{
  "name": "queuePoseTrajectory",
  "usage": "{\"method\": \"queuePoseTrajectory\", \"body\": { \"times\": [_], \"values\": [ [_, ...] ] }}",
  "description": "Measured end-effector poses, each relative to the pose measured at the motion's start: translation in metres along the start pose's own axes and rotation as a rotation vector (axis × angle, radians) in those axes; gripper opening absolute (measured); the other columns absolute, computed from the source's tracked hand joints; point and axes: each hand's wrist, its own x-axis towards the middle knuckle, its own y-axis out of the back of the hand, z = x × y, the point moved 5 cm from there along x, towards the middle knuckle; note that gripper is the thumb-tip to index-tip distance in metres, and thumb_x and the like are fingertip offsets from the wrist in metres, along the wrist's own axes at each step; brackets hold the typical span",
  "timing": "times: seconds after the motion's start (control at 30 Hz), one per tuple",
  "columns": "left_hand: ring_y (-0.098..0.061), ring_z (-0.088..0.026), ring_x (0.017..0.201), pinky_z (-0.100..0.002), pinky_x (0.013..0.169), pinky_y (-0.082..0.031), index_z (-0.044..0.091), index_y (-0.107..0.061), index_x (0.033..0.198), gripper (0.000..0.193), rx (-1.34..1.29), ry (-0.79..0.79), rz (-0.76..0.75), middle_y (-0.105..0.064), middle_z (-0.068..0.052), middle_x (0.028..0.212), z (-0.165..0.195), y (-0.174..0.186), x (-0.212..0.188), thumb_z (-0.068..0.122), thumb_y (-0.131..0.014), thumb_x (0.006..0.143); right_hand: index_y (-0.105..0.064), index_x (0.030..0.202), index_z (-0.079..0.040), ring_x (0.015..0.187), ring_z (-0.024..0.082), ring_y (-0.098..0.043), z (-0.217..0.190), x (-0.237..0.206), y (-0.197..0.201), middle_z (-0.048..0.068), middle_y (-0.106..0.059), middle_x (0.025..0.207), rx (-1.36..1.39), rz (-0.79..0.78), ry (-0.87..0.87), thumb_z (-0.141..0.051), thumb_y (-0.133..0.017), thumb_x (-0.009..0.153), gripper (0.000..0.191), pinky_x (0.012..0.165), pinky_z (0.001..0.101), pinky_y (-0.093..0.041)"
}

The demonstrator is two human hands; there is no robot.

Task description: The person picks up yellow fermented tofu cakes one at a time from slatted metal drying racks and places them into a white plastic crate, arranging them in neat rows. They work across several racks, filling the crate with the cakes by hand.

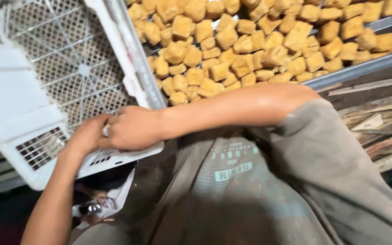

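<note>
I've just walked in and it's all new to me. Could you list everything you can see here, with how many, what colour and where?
crate: one, white plastic with a mesh bottom, tilted, upper left
fried cubes: too many to count, golden brown, heaped on the tray at the top
tray: one, grey metal, its edge runs along the upper right
wood scraps: several, brown, at the right below the tray
paper: one crumpled white piece, under the crate
shirt: one, grey, bottom centre
left hand: on the crate's near edge
right hand: gripping the same edge, beside the left
</note>
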Motion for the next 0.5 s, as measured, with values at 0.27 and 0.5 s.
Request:
{"method": "queuePoseTrajectory", "body": {
  "times": [0.27, 0.5],
  "values": [
    [-0.067, -0.037, 0.119, -0.042, 0.103, -0.052, 0.009, -0.042, 0.155, 0.094, -0.114, 0.227, -0.091, -0.066, -0.027, 0.134, -0.015, 0.004, -0.018, 0.043, -0.080, 0.077, -0.066, 0.116, -0.011, 0.091, 0.038, -0.067, 0.143, -0.284, 0.155, 0.013, -0.067, 0.107, -0.533, 0.442, -0.702, -0.022, -0.076, 0.089, 0.031, 0.073, 0.0494, -0.053],
    [-0.062, -0.037, 0.131, -0.044, 0.111, -0.046, 0.015, -0.031, 0.166, 0.099, -0.064, 0.489, -0.175, -0.061, -0.024, 0.145, -0.016, 0.012, -0.026, 0.042, -0.079, 0.083, -0.055, 0.110, -0.002, 0.087, 0.045, -0.064, 0.167, -0.365, 0.124, 0.021, -0.064, 0.103, -0.365, 0.416, -0.931, -0.016, -0.076, 0.083, 0.036, 0.067, 0.0557, -0.052]
  ]
}}
